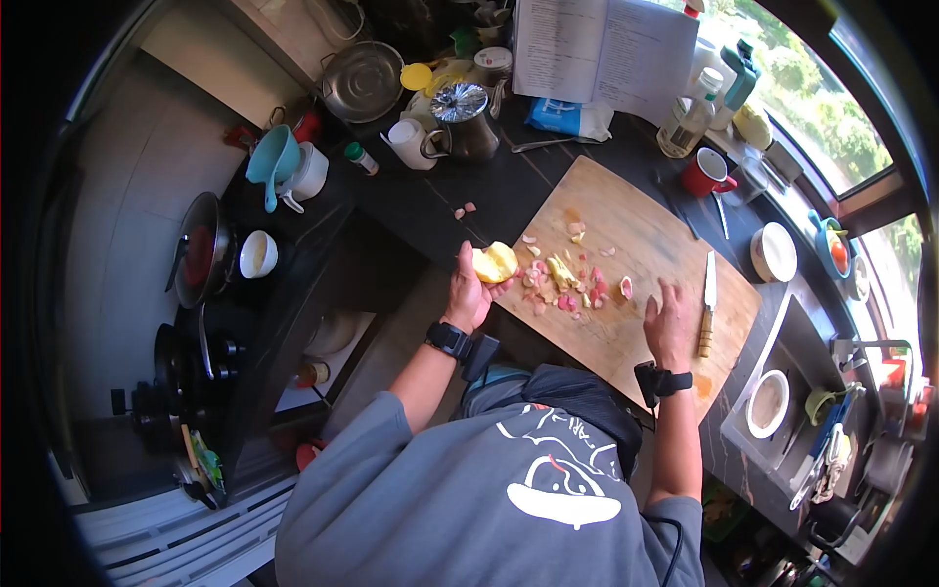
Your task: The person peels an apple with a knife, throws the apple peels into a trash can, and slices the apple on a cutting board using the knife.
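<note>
My left hand [471, 293] holds a pale yellow piece of peeled fruit or vegetable [496, 262] at the left edge of the wooden cutting board [597, 196]. Pink and red peelings [538, 281] and yellowish scraps [562, 274] lie scattered over the board's middle. My right hand [668, 318] rests on the board's right part, fingers spread, holding nothing. Just right of it lies a knife [707, 303] with a wooden handle, its blade pointing away from me. Two small pink bits [466, 210] sit on the dark counter left of the board.
Behind the board stand an open book [606, 59], a metal pitcher [465, 127], a glass bottle [690, 117] and a red mug [706, 172]. At the right are a white bowl [774, 252] and a sink [787, 362]. Pans [201, 249] are at the left.
</note>
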Demonstrator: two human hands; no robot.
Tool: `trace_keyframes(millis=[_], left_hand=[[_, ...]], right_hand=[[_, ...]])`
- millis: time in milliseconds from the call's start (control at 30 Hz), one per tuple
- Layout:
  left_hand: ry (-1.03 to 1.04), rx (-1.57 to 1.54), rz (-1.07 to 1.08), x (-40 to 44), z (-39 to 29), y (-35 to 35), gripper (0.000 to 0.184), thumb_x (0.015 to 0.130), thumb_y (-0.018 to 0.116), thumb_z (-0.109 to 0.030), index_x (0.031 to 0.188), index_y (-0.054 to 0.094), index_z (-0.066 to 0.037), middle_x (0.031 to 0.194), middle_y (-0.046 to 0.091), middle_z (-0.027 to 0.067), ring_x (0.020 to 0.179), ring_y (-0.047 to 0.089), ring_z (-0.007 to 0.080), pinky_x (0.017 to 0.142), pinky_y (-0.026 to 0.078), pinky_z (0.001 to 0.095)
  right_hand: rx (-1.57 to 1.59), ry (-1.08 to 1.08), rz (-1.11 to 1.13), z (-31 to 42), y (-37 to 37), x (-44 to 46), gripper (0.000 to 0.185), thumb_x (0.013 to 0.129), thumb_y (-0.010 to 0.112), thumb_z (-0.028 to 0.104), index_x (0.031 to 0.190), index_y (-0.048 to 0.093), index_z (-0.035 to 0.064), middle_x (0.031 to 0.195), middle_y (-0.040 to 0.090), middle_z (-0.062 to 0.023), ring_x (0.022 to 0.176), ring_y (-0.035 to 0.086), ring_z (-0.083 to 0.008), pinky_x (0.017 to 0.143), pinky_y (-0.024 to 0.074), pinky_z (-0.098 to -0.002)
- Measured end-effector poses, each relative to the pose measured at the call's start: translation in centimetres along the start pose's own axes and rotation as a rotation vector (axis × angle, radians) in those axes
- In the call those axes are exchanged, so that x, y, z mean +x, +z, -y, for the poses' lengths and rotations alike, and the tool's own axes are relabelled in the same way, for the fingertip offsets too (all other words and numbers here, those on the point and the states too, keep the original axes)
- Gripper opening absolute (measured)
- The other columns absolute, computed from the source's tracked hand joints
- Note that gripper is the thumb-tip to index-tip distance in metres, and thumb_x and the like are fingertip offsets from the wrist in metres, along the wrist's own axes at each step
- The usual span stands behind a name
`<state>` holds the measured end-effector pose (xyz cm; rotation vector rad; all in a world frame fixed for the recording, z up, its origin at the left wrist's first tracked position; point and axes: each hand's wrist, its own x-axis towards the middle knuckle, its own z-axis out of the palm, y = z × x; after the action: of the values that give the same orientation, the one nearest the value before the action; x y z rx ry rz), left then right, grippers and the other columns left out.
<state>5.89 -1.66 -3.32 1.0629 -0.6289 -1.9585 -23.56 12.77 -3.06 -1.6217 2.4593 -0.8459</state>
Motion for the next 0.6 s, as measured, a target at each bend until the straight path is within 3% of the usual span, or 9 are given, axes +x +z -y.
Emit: trace_keyframes(millis=[33, 100, 133, 200, 333, 400, 467, 533, 600], left_hand=[[0.001, 0.011, -0.001, -0.1, -0.1, 0.2, 0.069, 0.093, 0.038, -0.062, 0.114, 0.057, 0.001, 0.103, 0.066, 0.0162, 0.092, 0.067, 0.0254, 0.077, 0.055, 0.0298], [0.002, 0.021, 0.0, 0.1, 0.0, 0.3, 0.069, 0.093, 0.037, -0.062, 0.114, 0.057, 0.001, 0.103, 0.066, 0.0163, 0.092, 0.067, 0.0253, 0.076, 0.055, 0.0298], [0.001, 0.034, 0.011, 0.7, 0.1, 0.3, 0.066, 0.094, 0.038, -0.06, 0.114, 0.056, 0.0, 0.104, 0.066, 0.016, 0.093, 0.066, 0.0253, 0.077, 0.055, 0.0312], [0.0, 0.048, 0.025, 1.8, 0.1, 1.0, 0.063, 0.094, 0.039, -0.058, 0.114, 0.055, 0.0, 0.105, 0.065, 0.0156, 0.093, 0.066, 0.0253, 0.077, 0.055, 0.0326], [0.102, 0.121, -0.04, 4.0, -1.4, 3.5, 0.049, 0.095, 0.046, -0.049, 0.116, 0.049, -0.005, 0.112, 0.06, 0.0118, 0.101, 0.063, 0.0246, 0.081, 0.056, 0.041], [0.133, 0.119, -0.041, 5.0, -1.9, 4.8, 0.05, 0.095, 0.047, -0.05, 0.118, 0.048, -0.006, 0.113, 0.059, 0.0114, 0.102, 0.063, 0.024, 0.081, 0.055, 0.0413], [0.138, 0.163, -0.032, 6.4, -1.9, 5.5, 0.049, 0.095, 0.048, -0.05, 0.117, 0.049, -0.006, 0.112, 0.06, 0.011, 0.1, 0.063, 0.0232, 0.08, 0.056, 0.0404], [0.139, 0.209, -0.021, 8.3, -1.7, 5.6, 0.049, 0.094, 0.048, -0.05, 0.116, 0.05, -0.006, 0.11, 0.06, 0.0106, 0.099, 0.064, 0.0224, 0.079, 0.056, 0.0395], [0.111, 0.349, 0.029, 10.4, -1.2, 5.7, 0.049, 0.094, 0.049, -0.05, 0.112, 0.053, -0.005, 0.106, 0.062, 0.0092, 0.094, 0.065, 0.0201, 0.074, 0.057, 0.037]], right_hand=[[-0.002, -0.001, 0.001, 0.5, 0.2, 0.0, 0.038, 0.08, 0.061, 0.003, 0.117, 0.056, 0.0031, 0.105, 0.056, -0.019, 0.099, 0.054, -0.0357, 0.084, 0.0451, -0.0413], [0.237, 0.026, 0.261, 2.0, 1.0, -0.1, 0.032, 0.082, 0.058, 0.003, 0.114, 0.058, 0.0037, 0.098, 0.059, -0.0187, 0.09, 0.058, -0.0369, 0.076, 0.048, -0.0416], [0.18, -0.093, 0.346, 2.5, 2.0, -0.1, 0.029, 0.084, 0.057, 0.004, 0.113, 0.058, 0.0032, 0.094, 0.059, -0.0183, 0.085, 0.058, -0.0376, 0.073, 0.0493, -0.043], [0.235, -0.372, 0.21, 4.6, 3.6, -0.6, 0.029, 0.084, 0.058, 0.006, 0.114, 0.057, 0.0032, 0.094, 0.058, -0.0179, 0.085, 0.059, -0.037, 0.075, 0.0499, -0.043], [0.249, -0.386, 0.293, 9.3, 3.9, -0.2, 0.034, 0.085, 0.059, 0.008, 0.118, 0.055, 0.0051, 0.099, 0.057, -0.0174, 0.09, 0.059, -0.0354, 0.077, 0.0503, -0.0417], [0.34, -0.198, 0.429, 10.3, 4.0, 0.3, 0.04, 0.082, 0.062, 0.006, 0.121, 0.054, 0.0068, 0.104, 0.055, -0.0188, 0.098, 0.055, -0.0391, 0.096, 0.0422, -0.044], [0.276, -0.273, 0.337, 10.0, 5.3, 0.4, 0.042, 0.082, 0.062, 0.009, 0.124, 0.052, 0.0095, 0.105, 0.053, -0.0179, 0.099, 0.055, -0.0388, 0.09, 0.0446, -0.0456], [0.072, -0.269, 0.269, 10.2, 5.7, 0.5, 0.045, 0.082, 0.064, 0.013, 0.125, 0.051, 0.0126, 0.108, 0.053, -0.0169, 0.095, 0.059, -0.0346, 0.074, 0.0514, -0.0432], [0.079, -0.216, 0.327, 10.0, 6.3, 0.8, 0.044, 0.082, 0.064, 0.015, 0.124, 0.052, 0.0138, 0.107, 0.054, -0.0168, 0.097, 0.057, -0.0359, 0.079, 0.0494, -0.0437]])
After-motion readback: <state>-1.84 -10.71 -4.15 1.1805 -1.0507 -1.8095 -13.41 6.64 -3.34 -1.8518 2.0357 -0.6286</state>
